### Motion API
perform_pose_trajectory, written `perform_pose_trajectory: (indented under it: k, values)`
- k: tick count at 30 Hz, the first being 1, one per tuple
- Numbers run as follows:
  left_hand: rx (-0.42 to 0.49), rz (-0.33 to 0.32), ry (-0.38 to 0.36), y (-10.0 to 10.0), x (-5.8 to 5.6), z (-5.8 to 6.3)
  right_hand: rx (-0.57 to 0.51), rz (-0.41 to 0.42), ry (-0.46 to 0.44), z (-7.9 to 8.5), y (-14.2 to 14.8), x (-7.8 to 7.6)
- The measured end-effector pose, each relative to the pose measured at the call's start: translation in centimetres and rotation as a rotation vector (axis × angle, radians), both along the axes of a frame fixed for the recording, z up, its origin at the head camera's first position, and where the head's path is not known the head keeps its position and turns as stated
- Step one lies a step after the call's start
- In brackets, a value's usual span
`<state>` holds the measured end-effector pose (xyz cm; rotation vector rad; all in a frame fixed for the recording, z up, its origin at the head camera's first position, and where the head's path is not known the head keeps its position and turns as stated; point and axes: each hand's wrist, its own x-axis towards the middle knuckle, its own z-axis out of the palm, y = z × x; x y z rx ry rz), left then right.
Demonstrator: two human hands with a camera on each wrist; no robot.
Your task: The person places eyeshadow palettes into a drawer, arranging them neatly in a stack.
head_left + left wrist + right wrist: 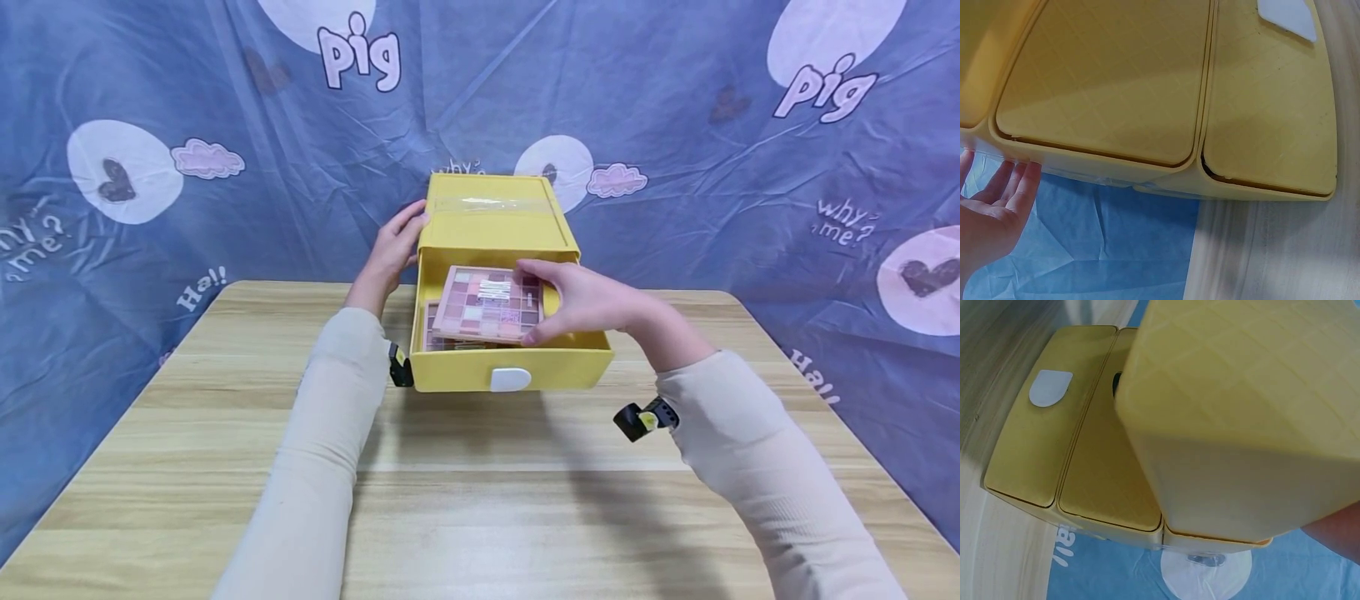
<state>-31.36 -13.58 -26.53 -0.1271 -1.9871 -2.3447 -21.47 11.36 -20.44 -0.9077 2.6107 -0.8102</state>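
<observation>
A yellow drawer cabinet (491, 227) stands at the back of the table with its top drawer (450, 372) pulled out. My right hand (581, 298) pinches an eyeshadow palette (480, 304) by its right side, thumb at the near edge and fingers at the far edge. The palette is tilted inside the drawer opening. Under it, a second palette (431, 333) shows only at its left and front edges. My left hand (392, 246) rests against the cabinet's left side near the top, its fingers (1024, 187) fairly straight on the wall. In the right wrist view the drawer hides my right fingers.
Below the open drawer, the wrist views show closed drawer fronts (1110, 75), the lowest with a white tab (1050, 387). The open drawer has its own white tab (511, 380). A wooden table (480, 517) lies beneath, and a blue printed cloth (300, 200) hangs behind.
</observation>
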Motion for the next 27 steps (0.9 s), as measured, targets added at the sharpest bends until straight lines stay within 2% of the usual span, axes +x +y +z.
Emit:
perform_pose_trajectory:
  k: [5, 11, 23, 27]
  values:
    - [-0.006, -0.001, -0.003, 0.0, 0.1, 0.0, 0.039, 0.029, 0.007, -0.2, -0.4, -0.1]
    - [0.005, 0.001, -0.003, 0.0, 0.1, 0.1, 0.103, 0.075, 0.064, -0.4, -0.7, -0.2]
    - [-0.002, 0.000, 0.001, -0.1, 0.0, 0.0, 0.147, 0.176, 0.131, -0.9, -1.3, -0.5]
    - [-0.010, 0.000, 0.002, -0.1, 0.0, 0.1, 0.175, 0.184, 0.134, -1.1, -1.6, -0.5]
